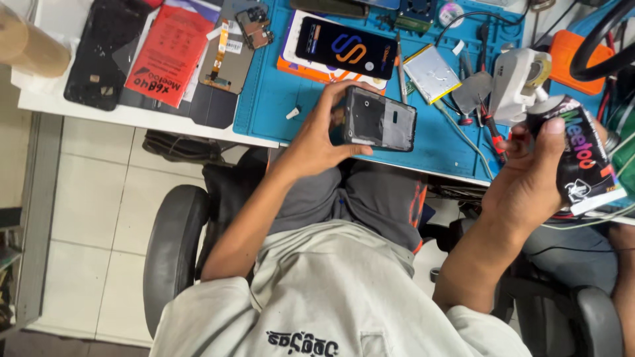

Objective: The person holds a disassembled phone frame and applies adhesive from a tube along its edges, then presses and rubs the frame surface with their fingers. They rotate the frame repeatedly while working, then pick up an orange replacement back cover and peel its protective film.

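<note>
My left hand (316,137) grips a dark opened phone housing (380,119) by its left end and holds it just above the front edge of the blue work mat (264,99). The housing's inner side faces up, showing a bare frame. My right hand (529,173) is raised at the right and closed around a black packet with colourful lettering (583,155). A white strip sticks out of the packet's lower end. A red-handled tool (493,135) lies on the mat just left of that hand.
On the mat lie a phone with a lit screen (345,46) on a white and orange box, a silver battery (431,73), tweezers and a white device (519,79). A red packet (165,53), a black screen panel (102,53) and display parts sit on the white table. A chair armrest (173,244) is at lower left.
</note>
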Tool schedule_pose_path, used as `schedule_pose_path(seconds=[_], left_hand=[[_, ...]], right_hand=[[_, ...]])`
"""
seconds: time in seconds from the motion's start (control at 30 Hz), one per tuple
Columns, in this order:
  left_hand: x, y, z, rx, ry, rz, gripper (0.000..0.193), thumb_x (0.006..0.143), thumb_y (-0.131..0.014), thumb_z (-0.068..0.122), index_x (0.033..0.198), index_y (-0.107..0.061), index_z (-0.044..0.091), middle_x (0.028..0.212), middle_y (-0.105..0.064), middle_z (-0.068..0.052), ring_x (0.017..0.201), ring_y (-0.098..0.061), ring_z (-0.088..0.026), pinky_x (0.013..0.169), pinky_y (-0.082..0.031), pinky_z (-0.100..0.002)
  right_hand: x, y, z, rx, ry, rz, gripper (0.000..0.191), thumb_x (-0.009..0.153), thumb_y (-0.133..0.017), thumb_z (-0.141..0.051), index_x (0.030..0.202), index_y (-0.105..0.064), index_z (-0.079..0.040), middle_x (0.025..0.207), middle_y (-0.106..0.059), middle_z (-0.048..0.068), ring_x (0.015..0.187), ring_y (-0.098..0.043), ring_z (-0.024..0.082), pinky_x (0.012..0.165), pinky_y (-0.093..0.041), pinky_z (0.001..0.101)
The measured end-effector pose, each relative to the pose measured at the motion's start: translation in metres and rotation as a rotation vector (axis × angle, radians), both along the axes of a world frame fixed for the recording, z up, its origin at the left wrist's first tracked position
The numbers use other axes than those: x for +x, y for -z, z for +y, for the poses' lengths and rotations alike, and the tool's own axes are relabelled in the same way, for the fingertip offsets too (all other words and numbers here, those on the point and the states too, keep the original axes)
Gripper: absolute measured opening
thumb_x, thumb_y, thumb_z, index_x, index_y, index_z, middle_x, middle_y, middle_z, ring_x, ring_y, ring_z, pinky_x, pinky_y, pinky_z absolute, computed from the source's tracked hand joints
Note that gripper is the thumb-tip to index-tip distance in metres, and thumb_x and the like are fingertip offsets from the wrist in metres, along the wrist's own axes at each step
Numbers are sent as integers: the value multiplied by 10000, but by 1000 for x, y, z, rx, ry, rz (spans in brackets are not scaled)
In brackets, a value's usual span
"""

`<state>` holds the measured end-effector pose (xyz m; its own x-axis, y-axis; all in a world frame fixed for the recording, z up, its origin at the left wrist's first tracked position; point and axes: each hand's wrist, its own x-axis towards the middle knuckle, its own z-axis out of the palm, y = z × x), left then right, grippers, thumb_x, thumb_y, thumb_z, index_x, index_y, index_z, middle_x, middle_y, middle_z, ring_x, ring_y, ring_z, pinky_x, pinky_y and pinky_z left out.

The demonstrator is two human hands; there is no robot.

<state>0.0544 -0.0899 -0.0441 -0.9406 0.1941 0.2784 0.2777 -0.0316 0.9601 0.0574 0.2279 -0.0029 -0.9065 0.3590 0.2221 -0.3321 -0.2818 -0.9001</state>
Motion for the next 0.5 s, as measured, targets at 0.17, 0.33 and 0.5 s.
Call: schedule_pose_path(seconds=[0.17, 0.33, 0.5], left_hand=[[-6, -11, -24, -346, -79, 20, 938, 702, -990, 308, 1422, -434, 79, 1409, -572, -146, 1352, -556, -317, 1143, -446, -444], [-8, -21, -34, -639, -136, 178, 861, 658, -970, 407, 1309, -525, 62, 1339, -522, -132, 1302, -479, -347, 1128, -399, -476], [-14, -26, -37, -836, -113, 132, 897, 598, -952, 491, 1279, -581, 41, 1321, -454, -142, 1248, -427, -362, 1053, -363, -519]], right_hand=[[-23, -1, -4, 37, -31, 44, 253, 1168, -709, -88, 1372, -570, -35, 1100, -687, 118, 886, -670, 213, 721, -546, 304], [-38, -7, -18, -75, -124, -82, 297, 1152, -686, -152, 1369, -592, 28, 1152, -704, 132, 986, -711, 221, 756, -578, 282], [-52, -10, -33, -272, -286, -194, 349, 1112, -630, -162, 1405, -582, 23, 1322, -681, 156, 1127, -717, 255, 794, -593, 242]])
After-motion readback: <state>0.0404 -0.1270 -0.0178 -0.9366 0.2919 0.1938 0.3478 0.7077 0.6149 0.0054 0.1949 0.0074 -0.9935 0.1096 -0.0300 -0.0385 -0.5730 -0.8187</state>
